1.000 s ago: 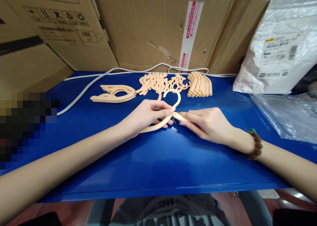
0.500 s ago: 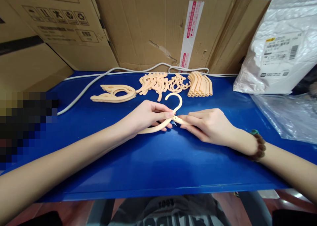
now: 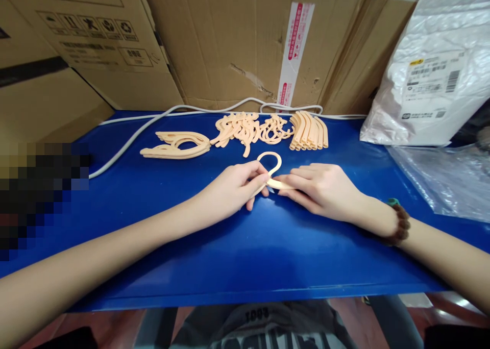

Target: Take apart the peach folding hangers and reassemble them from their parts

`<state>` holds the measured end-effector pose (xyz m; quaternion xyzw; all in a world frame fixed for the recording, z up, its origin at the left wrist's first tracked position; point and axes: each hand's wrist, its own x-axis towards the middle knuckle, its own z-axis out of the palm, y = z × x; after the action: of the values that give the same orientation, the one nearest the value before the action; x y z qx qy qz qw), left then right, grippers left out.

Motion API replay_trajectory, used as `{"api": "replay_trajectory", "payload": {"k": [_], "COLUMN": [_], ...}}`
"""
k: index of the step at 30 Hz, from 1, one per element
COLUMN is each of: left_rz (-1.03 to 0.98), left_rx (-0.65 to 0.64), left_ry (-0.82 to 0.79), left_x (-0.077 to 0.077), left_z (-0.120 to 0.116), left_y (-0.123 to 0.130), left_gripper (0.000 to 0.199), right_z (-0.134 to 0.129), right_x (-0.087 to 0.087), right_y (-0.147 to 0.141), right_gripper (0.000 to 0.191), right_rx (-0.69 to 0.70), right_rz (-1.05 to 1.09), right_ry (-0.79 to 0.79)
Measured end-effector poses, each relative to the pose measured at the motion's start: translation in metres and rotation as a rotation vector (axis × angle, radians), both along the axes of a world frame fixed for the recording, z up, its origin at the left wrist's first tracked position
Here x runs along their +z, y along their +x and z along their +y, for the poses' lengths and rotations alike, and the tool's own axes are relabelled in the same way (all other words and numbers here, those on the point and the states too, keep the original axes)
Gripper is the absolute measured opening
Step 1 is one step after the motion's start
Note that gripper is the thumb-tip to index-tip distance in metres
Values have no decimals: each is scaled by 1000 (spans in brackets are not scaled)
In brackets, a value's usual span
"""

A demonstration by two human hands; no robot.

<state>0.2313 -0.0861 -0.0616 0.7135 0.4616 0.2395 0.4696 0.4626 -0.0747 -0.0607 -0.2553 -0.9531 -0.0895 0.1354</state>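
Blue table (image 3: pixel 245 257), cardboard boxes (image 3: pixel 229 43) behind with red-printed tape, unreadable. Left hand (image 3: pixel 233 188) and right hand (image 3: pixel 321 188) together, pinching peach hanger (image 3: pixel 270 166) at centre. Hanger parts (image 3: pixel 248 127) at 12 o'clock, labelled white bag (image 3: pixel 429 68) at 2.

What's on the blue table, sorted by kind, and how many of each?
Piles of peach hanger parts: 4
Hanger held in both hands: 1
White cable: 1
Plastic bags: 2
Total: 8
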Motion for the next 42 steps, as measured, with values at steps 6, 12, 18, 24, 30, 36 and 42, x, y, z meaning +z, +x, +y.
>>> {"api": "replay_trajectory", "payload": {"k": [6, 12, 18, 24, 30, 36, 42], "left_rz": [510, 601, 577, 603, 626, 606, 566], "left_rx": [-83, -84, -32, -11, -38, -156, -209], "left_ry": [414, 498, 564, 578, 656, 911, 1125], "left_x": [3, 1, 0, 2, 0, -9, -15], "left_z": [-11, -14, -13, -15, -15, -16, -16], "left_y": [1, 3, 2, 3, 3, 0, -1], "left_gripper": [33, 33, 30, 32, 35, 37, 37], "right_z": [6, 7, 6, 1, 1, 4, 11], "right_x": [8, 10, 14, 16, 14, 11, 9], "right_y": [4, 5, 7, 6, 4, 3, 8], "right_gripper": [38, 40, 38, 35, 34, 37, 14], "right_rx": [15, -22, -82, -113, -44, -63, -219], "right_rz": [1, 32, 117, 149, 136, 174, 118], "right_ry": [37, 155, 197, 220, 70, -45, -6]}}
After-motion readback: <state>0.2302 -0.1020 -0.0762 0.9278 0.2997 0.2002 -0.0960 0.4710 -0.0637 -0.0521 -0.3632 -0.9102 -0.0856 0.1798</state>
